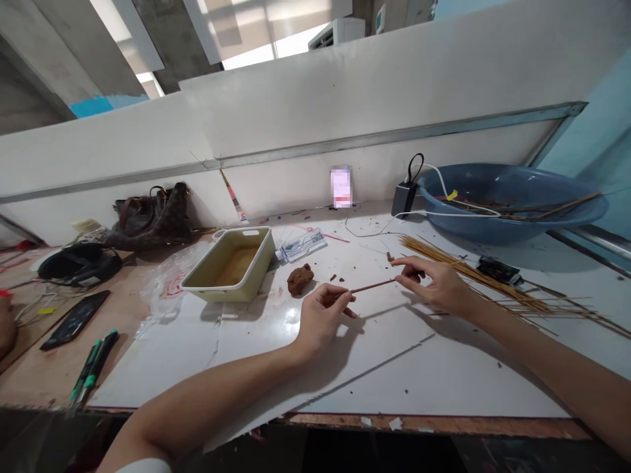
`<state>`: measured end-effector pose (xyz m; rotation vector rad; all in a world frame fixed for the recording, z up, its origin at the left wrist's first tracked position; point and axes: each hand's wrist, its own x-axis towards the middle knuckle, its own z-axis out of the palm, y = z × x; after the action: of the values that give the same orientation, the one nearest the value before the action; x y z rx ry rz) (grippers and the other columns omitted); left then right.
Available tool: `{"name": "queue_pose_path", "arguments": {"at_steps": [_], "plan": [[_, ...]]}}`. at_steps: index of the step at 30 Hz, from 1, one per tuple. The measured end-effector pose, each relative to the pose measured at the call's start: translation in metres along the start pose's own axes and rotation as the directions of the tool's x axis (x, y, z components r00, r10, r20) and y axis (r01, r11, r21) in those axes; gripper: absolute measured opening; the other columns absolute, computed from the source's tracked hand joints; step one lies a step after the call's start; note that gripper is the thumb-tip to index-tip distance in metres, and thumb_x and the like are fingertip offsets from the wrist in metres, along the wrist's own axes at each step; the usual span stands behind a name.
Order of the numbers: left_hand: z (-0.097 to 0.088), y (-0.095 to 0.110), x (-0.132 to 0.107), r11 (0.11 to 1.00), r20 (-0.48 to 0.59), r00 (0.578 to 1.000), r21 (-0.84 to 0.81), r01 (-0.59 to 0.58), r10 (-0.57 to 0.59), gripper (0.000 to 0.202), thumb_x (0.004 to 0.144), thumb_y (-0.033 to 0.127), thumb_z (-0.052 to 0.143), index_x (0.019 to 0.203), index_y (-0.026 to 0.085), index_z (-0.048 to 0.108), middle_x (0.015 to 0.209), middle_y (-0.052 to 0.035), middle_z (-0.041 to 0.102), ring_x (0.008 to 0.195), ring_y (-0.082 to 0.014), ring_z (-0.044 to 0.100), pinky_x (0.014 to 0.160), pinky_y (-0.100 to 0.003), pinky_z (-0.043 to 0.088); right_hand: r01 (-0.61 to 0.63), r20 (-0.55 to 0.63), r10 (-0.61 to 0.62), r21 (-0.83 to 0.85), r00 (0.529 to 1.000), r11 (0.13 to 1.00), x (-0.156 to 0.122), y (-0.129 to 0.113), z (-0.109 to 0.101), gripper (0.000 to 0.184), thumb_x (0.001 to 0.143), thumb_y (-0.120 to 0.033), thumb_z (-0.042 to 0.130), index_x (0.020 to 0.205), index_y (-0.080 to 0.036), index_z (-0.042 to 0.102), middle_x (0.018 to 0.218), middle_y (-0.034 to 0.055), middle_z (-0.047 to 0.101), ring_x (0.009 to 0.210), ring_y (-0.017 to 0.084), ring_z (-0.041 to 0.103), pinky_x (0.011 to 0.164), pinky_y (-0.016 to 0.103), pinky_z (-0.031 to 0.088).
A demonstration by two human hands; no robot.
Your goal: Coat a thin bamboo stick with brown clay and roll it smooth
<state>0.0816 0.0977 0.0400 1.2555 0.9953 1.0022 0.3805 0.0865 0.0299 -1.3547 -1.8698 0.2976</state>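
Far left, a phone point(73, 320) and green-handled tools point(91, 368) lie on bare wood, with a bag point(152, 220) behind them; these sit clear of the work, so they pose little risk unless an elbow swings wide. On the white board point(374, 368), a cream tray point(231, 292) holds a brown film, and a clay lump point(300, 278) sits just right of it, close enough to the left hand point(323, 318) that a careless drop of the wrist could knock it. That hand is turned inward with its fingers curled and narrow, pinching one end of a thin brown stick point(372, 286). The stick spans the gap between the hands, held in the air above the board. The right hand point(434, 286) pinches the other end between thumb and forefinger, its remaining fingers loosely bent. Being so slender, the stick could snap if the hands press toward each other or bend it, and any coating on it could crack into more of the crumbs point(389, 257) on the board. Further right, loose skewers point(473, 276) fan out beside the right forearm, which could snag them, below a blue basin point(473, 172) and a black charger point(405, 199).
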Motion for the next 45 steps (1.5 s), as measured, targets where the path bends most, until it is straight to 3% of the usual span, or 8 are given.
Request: {"name": "queue_pose_path", "arguments": {"at_steps": [16,21,25,28,31,34,41,45], "plan": [[-0.001,0.002,0.002,0.999,-0.019,1.000,0.032,-0.005,0.006,0.046,0.088,0.061,0.085,0.086,0.018,0.069,0.083,-0.0079,0.078,0.055,-0.0153,0.069,0.059,-0.030,0.052,-0.066,-0.060,0.063,-0.060,0.996,0.996,0.005,0.011,-0.006,0.037,0.102,-0.054,0.066,0.118,-0.023,0.079,0.082,0.0041,0.079,0.066,0.020,0.064,0.068,0.034,0.055],[-0.003,-0.003,-0.001,0.993,-0.018,1.000,0.114,0.017,-0.015,0.061,0.097,0.068,0.070,0.060,0.024,0.049,0.049,-0.0007,0.059,0.044,-0.0133,0.054,0.056,-0.029,0.042,-0.113,-0.059,0.109,-0.069,0.992,0.991,0.004,0.014,-0.002,0.035,0.105,-0.050,0.061,0.120,-0.023,0.078,0.082,0.0039,0.079,0.067,0.022,0.069,0.068,0.036,0.054],[-0.005,-0.008,-0.002,0.981,0.025,0.999,0.193,0.017,-0.022,0.063,0.100,0.067,0.064,0.058,0.025,0.042,0.041,0.0022,0.048,0.041,-0.0116,0.041,0.056,-0.031,0.041,-0.130,-0.045,0.127,-0.073,0.991,0.989,0.003,0.014,-0.001,0.035,0.106,-0.048,0.058,0.120,-0.023,0.077,0.082,0.0040,0.078,0.065,0.022,0.067,0.066,0.036,0.053],[-0.005,-0.012,0.003,0.987,-0.017,1.000,0.161,-0.009,0.012,0.050,0.107,0.063,0.054,0.075,0.025,0.050,0.055,0.0008,0.058,0.049,-0.0153,0.052,0.059,-0.033,0.049,-0.134,-0.058,0.130,-0.073,0.990,0.988,0.003,0.014,-0.001,0.034,0.106,-0.047,0.058,0.121,-0.023,0.077,0.083,0.0045,0.079,0.067,0.022,0.069,0.066,0.035,0.053],[-0.007,-0.016,0.010,0.960,-0.101,0.968,0.186,-0.209,0.230,0.027,0.104,0.044,0.063,0.122,0.025,0.058,0.117,-0.0118,0.075,0.105,-0.0243,0.074,0.094,-0.043,0.062,-0.128,-0.072,0.121,-0.098,0.990,0.987,0.003,0.013,-0.001,0.035,0.106,-0.046,0.057,0.121,-0.022,0.077,0.082,0.0050,0.079,0.065,0.021,0.068,0.066,0.035,0.053],[-0.011,-0.021,0.012,0.891,-0.035,0.936,0.320,-0.320,0.349,0.056,0.099,0.027,0.067,0.152,0.029,0.047,0.161,-0.0146,0.056,0.150,-0.0288,0.055,0.126,-0.055,0.047,-0.133,-0.089,0.122,-0.126,0.988,0.983,0.003,0.012,0.000,0.037,0.106,-0.046,0.056,0.121,-0.020,0.078,0.081,0.0059,0.080,0.061,0.021,0.066,0.065,0.036,0.052],[-0.015,-0.026,0.007,0.833,0.074,0.919,0.401,-0.383,0.387,0.037,0.104,0.018,0.050,0.139,0.025,0.058,0.146,-0.0147,0.066,0.139,-0.0280,0.064,0.121,-0.055,0.054,-0.106,-0.031,0.103,-0.111,0.994,0.988,0.001,0.015,0.002,0.033,0.107,-0.043,0.057,0.125,-0.021,0.075,0.085,0.0049,0.079,0.068,0.021,0.069,0.065,0.034,0.054],[-0.010,-0.016,-0.007,0.530,0.349,0.828,0.644,-0.552,0.439,0.045,0.105,0.021,0.051,0.149,0.019,0.055,0.160,-0.0203,0.058,0.156,-0.0347,0.051,0.130,-0.062,0.044,0.041,0.106,-0.033,-0.077,0.994,0.996,-0.003,0.010,0.009,0.034,0.108,-0.042,0.063,0.134,-0.022,0.071,0.102,0.0085,0.081,0.086,0.025,0.075,0.080,0.038,0.062]]}}
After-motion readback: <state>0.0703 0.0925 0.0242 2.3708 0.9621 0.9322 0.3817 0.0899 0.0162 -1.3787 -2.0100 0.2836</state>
